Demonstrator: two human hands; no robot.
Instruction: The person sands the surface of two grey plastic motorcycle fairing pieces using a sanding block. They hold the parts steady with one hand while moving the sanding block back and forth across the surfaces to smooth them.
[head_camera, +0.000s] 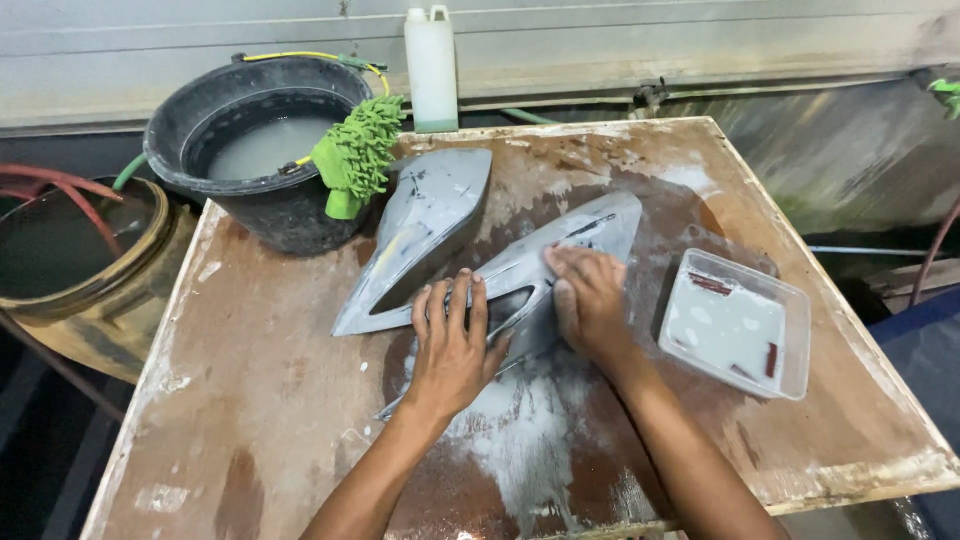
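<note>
On the wet plywood board, far left sits a black bucket of murky water with a green mop head. Mid-board, left hand presses flat, fingers spread, pinning the grey panel. Right hand lies cupped on it, whether anything's underneath, can't tell. Looks light, stiff, slippery with slurry; grip its edges. Further right, a clear tray.
</note>
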